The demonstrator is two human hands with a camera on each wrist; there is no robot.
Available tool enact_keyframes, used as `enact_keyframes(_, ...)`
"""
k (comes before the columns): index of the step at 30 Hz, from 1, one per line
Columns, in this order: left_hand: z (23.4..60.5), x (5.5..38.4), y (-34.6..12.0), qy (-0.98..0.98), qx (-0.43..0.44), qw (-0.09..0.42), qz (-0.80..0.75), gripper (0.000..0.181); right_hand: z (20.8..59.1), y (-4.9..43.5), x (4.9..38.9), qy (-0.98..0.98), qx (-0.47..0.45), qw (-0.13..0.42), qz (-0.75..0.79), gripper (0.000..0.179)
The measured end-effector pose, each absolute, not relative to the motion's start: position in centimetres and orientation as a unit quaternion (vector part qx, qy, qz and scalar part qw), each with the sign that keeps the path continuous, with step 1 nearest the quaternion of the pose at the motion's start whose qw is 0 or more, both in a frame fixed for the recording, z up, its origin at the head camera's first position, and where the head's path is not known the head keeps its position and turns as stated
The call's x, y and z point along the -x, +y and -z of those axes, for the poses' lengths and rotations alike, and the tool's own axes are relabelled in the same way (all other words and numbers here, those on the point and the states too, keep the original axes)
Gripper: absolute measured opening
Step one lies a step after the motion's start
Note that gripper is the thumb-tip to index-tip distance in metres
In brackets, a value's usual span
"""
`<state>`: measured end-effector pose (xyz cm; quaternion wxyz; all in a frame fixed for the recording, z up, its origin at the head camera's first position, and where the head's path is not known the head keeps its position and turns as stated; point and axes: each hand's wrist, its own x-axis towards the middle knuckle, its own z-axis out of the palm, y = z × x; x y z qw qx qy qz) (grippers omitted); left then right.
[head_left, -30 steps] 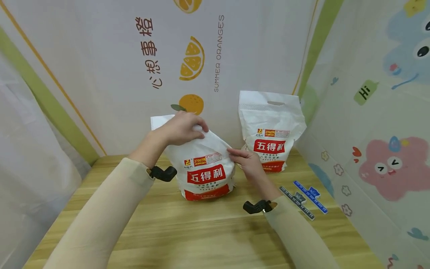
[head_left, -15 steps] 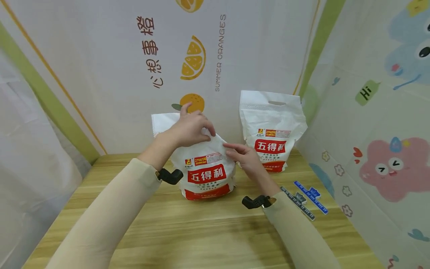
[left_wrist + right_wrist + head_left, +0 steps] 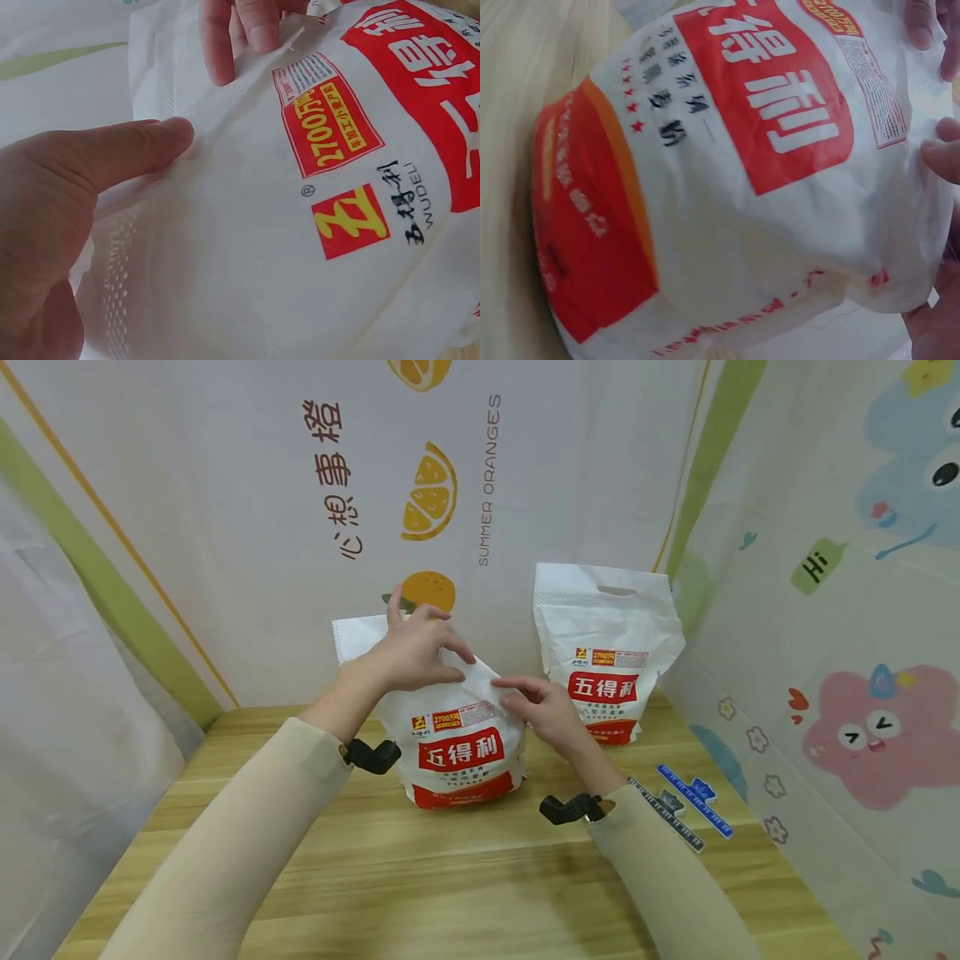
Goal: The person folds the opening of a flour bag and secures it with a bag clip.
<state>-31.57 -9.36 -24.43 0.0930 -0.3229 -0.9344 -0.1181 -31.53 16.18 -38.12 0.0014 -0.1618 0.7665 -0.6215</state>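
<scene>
A white flour bag [image 3: 459,750] with a red label stands on the table, its top folded over and slanting down to the right. My left hand [image 3: 416,652] pinches that folded edge near its middle, some fingers raised. In the left wrist view, the left thumb [image 3: 154,146] lies on the front of the fold, while the other fingers are mostly hidden behind. At the right end of the fold, my right hand [image 3: 553,717] pinches the edge between thumb and fingers. The right wrist view shows the bag's printed front [image 3: 780,142] close up.
Behind on the right stands a second white flour bag [image 3: 607,627] with a handle slot, upright. Two long clips, one dark grey [image 3: 667,812] and one blue [image 3: 697,795], lie on the wooden table [image 3: 450,885] at the right. Printed curtains border the back and sides.
My left hand has shifted a little right along the bag's edge and lifted some fingers. My right hand has moved slightly up and left along the fold. The second bag and clips stay put.
</scene>
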Motion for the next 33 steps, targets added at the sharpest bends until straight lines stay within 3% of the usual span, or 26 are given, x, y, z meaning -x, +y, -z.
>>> enact_keyframes(11,24.7,32.1,-9.4,-0.926,0.332,0.039,0.173,0.023,37.0,14.9,31.7,0.769,0.168,-0.014,0.616,0.031)
enact_keyframes(24,24.6,32.2,-9.1,-0.931,0.315,0.032,0.181,0.023,36.8,15.0,31.5,0.759,0.166,-0.012,0.630,0.030)
enact_keyframes(33,24.6,32.0,-8.7,-0.929,0.328,0.040,0.165,0.022,37.4,15.0,31.7,0.768,0.167,-0.048,0.617,0.029)
